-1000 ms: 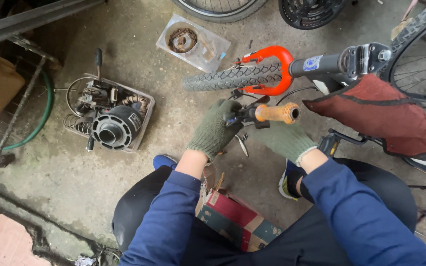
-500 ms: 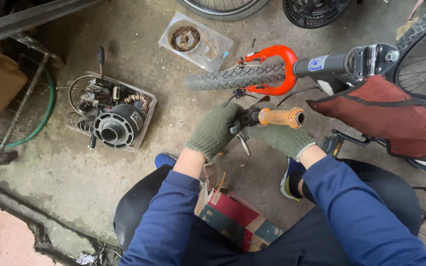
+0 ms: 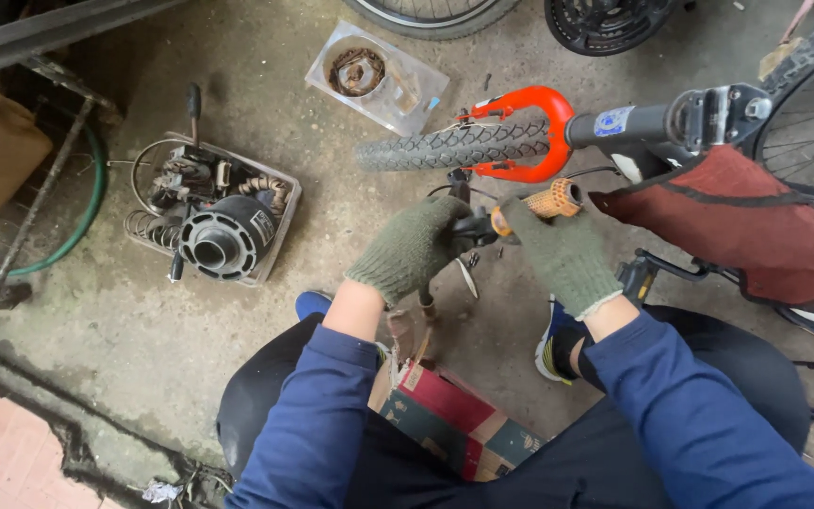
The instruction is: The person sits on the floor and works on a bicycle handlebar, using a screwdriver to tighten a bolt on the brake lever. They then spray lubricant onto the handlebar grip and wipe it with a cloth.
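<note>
A small bicycle lies on its side before me, with a red fork (image 3: 531, 102) around a knobby black tyre (image 3: 454, 148). Its handlebar ends in an orange rubber grip (image 3: 546, 202). My left hand (image 3: 411, 247), in a green knit glove, is closed around the black brake lever part beside the grip. My right hand (image 3: 560, 251), also gloved, wraps the handlebar at the inner end of the orange grip. A dark red cloth (image 3: 744, 229) drapes over the bicycle's frame to the right.
A shallow tray (image 3: 280, 229) of springs, wire and a round black motor part sits on the concrete at left. A clear plastic box (image 3: 418, 83) holds a rusty coil. A cardboard box (image 3: 454, 426) lies between my knees. Bicycle wheels (image 3: 807, 118) stand at the top and right.
Both hands stay on the handlebar. The orange grip has tipped slightly upward and my right hand has closed further over its inner end. The view has shifted a little.
</note>
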